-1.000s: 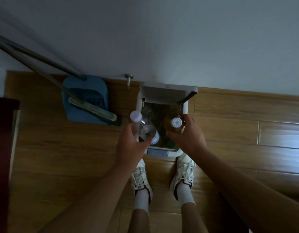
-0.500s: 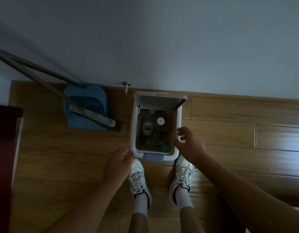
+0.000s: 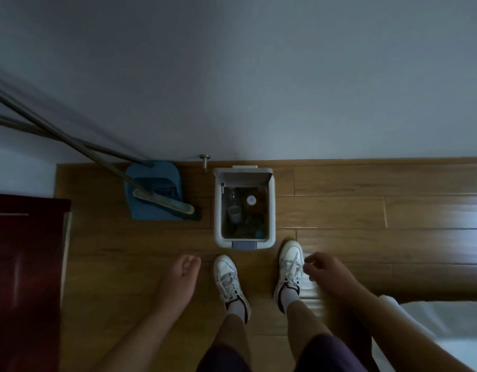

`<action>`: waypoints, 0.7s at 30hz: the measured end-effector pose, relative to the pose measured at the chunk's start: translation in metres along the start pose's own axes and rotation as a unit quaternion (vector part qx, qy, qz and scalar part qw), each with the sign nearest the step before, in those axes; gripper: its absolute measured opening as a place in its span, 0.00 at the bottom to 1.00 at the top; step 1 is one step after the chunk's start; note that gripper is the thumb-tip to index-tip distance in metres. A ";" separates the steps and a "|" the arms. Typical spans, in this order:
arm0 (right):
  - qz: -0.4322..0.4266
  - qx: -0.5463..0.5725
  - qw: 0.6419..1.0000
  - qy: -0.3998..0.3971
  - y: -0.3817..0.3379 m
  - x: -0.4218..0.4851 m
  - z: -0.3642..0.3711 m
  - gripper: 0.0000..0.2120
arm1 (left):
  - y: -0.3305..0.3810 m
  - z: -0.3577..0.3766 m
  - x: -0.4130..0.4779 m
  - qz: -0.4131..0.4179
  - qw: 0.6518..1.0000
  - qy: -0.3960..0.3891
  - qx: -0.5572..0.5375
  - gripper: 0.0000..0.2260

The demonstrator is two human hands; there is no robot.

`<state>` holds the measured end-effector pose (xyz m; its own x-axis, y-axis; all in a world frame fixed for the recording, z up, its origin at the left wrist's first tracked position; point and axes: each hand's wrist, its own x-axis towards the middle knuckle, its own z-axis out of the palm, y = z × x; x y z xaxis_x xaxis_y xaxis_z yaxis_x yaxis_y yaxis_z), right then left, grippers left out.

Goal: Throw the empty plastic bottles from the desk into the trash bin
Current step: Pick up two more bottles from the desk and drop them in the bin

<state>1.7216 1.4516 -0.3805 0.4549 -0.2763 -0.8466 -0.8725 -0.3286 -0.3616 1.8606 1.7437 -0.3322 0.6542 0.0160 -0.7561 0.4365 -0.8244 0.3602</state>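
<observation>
— Bin contents? Position?

— Trash bin (image 3: 218, 210): against wall, lid up, presumably for dropping in. Inside: plastic bottles (image 3: 250, 204), one white cap facing up; pale cup beside. Rest too dark to count.

— Grips?

— Left hand (image 3: 179, 277): loosely curled, holding nothing. Right hand (image 3: 327, 272): fingers half bent, nothing held, slightly blurred. Both low beside white shoes (image 3: 229, 277), apart from bin.

— Hidden?

— Counter not in view; remaining bottles unknown. Dustpan (image 3: 151, 191) left of bin, handles cut off at frame edge.

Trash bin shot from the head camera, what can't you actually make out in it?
- Head view: contents of the trash bin are too dark to count the bottles.
- Dark red furniture: cut off by the left edge.
- Right hand: motion-blurred, finger pose unclear.
</observation>
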 end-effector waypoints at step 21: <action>0.091 0.353 0.906 0.213 0.071 -0.322 -0.060 0.06 | 0.175 -0.070 -0.194 0.218 0.941 -0.145 0.213 0.11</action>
<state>1.5237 1.4625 -0.1103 0.1882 -0.6411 -0.7440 -0.7682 0.3758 -0.5182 1.8530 1.6362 -0.0844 0.4903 -0.4815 -0.7265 -0.1618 -0.8693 0.4670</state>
